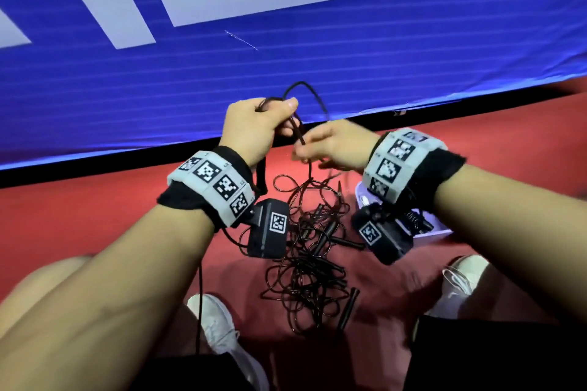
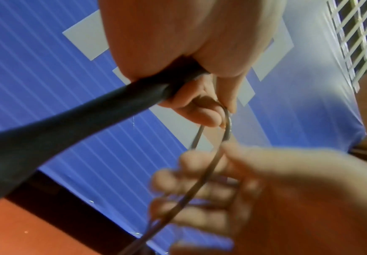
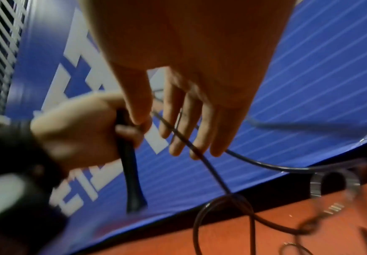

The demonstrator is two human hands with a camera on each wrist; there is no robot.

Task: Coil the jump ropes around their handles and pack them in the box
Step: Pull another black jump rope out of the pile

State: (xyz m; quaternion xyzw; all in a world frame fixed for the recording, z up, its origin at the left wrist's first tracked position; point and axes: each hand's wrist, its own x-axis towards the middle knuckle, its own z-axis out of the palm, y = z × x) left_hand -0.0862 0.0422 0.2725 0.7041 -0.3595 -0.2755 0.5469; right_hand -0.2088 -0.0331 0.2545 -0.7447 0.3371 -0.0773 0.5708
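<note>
My left hand (image 1: 279, 119) grips a black jump-rope handle (image 2: 91, 112) upright, with thin dark cord looped over its top (image 1: 301, 86). The same handle (image 3: 130, 163) shows blurred in the right wrist view. My right hand (image 1: 306, 151) is just beside it, the cord (image 3: 200, 155) running between its thumb and loosely bent fingers. A tangle of black ropes (image 1: 305, 263) and loose handles (image 1: 347, 308) lies on the red floor below my hands. A pale box (image 1: 435, 232) sits on the floor at the right, mostly hidden by my right wrist.
A blue banner (image 1: 286, 57) with white shapes rises just ahead, with a black strip (image 1: 95, 173) along its foot. White shoes (image 1: 216, 320) (image 1: 460, 279) flank the rope pile. A metal ring (image 3: 335, 182) and chain lie on the red floor at the right.
</note>
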